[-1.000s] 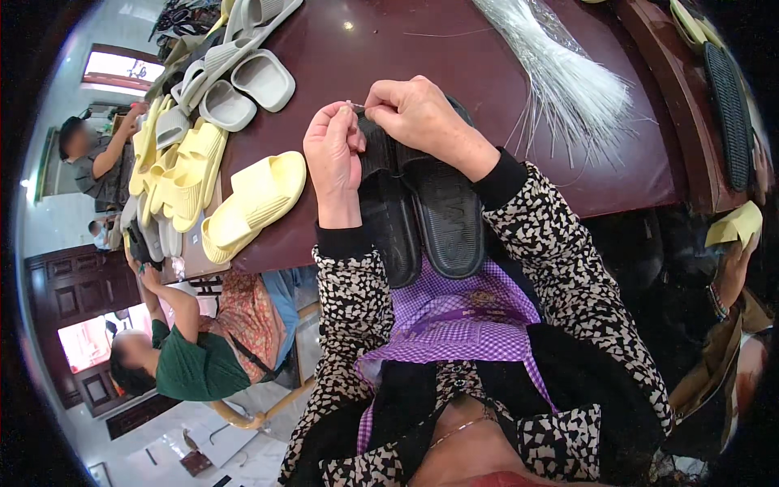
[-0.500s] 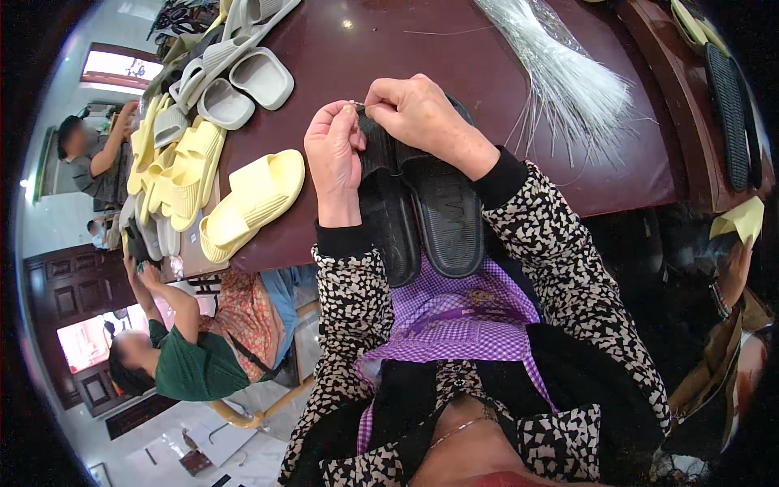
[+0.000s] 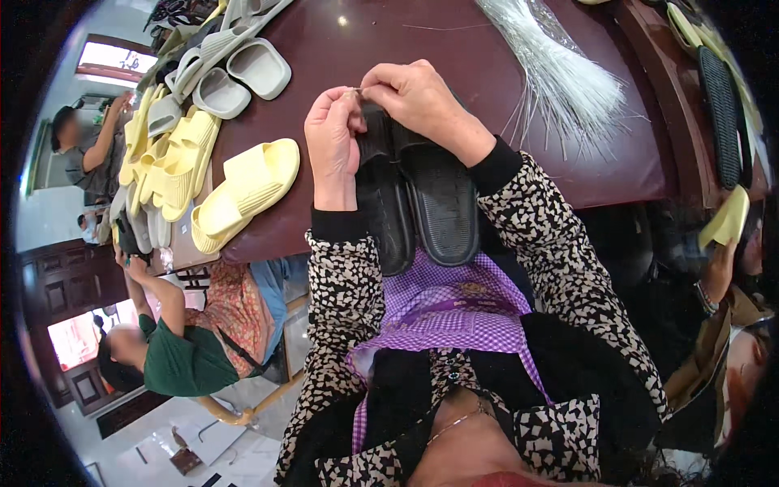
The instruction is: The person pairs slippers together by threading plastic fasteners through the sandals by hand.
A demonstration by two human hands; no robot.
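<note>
A pair of black slide slippers (image 3: 445,215) lies side by side at the table's front edge, their near ends over my purple checked apron (image 3: 454,304). My left hand (image 3: 334,150) is closed in a pinch at the far end of the left slipper. Reaching across the right slipper, my right hand (image 3: 426,101) pinches at the same spot, fingertips almost touching the left ones. Whatever sits between the fingertips is too small to make out. Both hands partly hide the slippers' far ends.
A yellow slipper pair (image 3: 251,191) lies to the left on the dark red table (image 3: 357,40). Grey slippers (image 3: 260,69) and more yellow ones (image 3: 182,162) are piled beyond. White plastic strands (image 3: 560,89) lie at right. Co-workers stand left; another person's hand holds a yellow piece (image 3: 726,219) at right.
The whole view has shifted slightly. Both my hands stay pinched together at the slippers' far end, with the fingers only slightly moved. At right, the other person's yellow piece is tilted differently.
</note>
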